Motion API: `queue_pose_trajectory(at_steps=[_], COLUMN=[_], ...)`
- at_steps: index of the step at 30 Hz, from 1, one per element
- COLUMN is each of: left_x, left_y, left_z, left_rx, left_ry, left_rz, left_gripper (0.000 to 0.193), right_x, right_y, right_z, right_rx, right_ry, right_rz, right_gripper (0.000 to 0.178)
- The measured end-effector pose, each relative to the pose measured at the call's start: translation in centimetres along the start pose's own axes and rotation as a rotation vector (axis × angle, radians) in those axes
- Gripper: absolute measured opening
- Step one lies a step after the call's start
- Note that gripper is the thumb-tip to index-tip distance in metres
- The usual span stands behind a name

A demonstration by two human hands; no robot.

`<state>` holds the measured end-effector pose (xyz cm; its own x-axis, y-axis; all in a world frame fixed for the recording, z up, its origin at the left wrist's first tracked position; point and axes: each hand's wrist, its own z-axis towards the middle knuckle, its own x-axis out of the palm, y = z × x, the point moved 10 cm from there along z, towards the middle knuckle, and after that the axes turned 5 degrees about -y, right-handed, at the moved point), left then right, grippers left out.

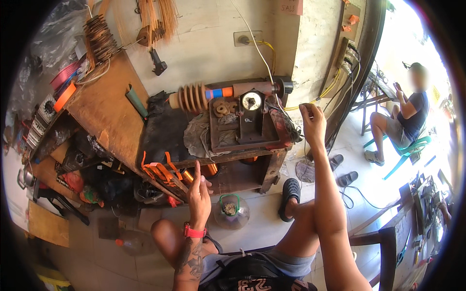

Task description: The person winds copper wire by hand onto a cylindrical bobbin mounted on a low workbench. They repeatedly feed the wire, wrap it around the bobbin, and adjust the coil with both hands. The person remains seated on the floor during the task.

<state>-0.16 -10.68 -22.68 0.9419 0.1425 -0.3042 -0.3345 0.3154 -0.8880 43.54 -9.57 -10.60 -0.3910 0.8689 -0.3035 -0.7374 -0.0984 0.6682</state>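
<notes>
My left hand [199, 191] is raised in front of the wooden stand [272, 167], index finger pointing up and the other fingers curled. A pink band sits on that wrist. It is close to copper coils [209, 169] on the stand's lower shelf. My right hand [314, 123] is stretched out to the right edge of the coil winding machine [250, 114], fingers bent. I cannot tell if it holds anything. The machine's shaft carries a stepped wooden former [191, 97] and a blue and orange sleeve [218, 92].
A slanted wooden bench [104, 111] with orange-handled tools [158, 169] lies to the left. A clear jar with a green handle [231, 209] stands on the tiled floor. A black sandal [290, 191] is on my foot. Another person sits on a green chair [405, 150] at the far right.
</notes>
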Motion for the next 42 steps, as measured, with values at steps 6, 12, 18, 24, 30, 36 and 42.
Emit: queue_pose_trajectory(at_steps=[6,12,18,24,30,36,42], left_x=[0.12,0.17,0.05,-0.01,0.08,0.11,0.08], left_y=[-0.24,-0.05,-0.13,-0.31,-0.38,-0.26,-0.32], left_z=[-0.12,-0.17,-0.08,-0.14,-0.14,-0.17,-0.16], left_rx=[-0.013,-0.035,-0.023,-0.015,-0.009,-0.028,-0.029], left_ry=[-0.01,0.003,-0.006,-0.003,0.004,0.004,0.003], left_rz=[-0.025,-0.016,-0.013,-0.014,-0.005,-0.019,-0.015], left_gripper=[0.051,0.052,0.053,0.053,0.052,0.052,0.053], right_x=[-0.09,-0.21,-0.33,-0.34,-0.32,-0.1,-0.18], right_y=[0.21,0.42,0.42,0.5,0.54,0.49,0.62], right_z=[-0.03,0.06,0.05,0.08,0.01,-0.08,-0.02], right_rx=[0.012,-0.011,-0.007,-0.002,0.008,0.007,-0.021], right_ry=[-0.001,-0.005,-0.006,-0.001,-0.001,0.012,0.003], right_rz=[0.004,-0.009,-0.003,-0.033,0.003,-0.002,-0.025], right_gripper=[0.028,0.028,0.028,0.03,0.029,0.029,0.029])
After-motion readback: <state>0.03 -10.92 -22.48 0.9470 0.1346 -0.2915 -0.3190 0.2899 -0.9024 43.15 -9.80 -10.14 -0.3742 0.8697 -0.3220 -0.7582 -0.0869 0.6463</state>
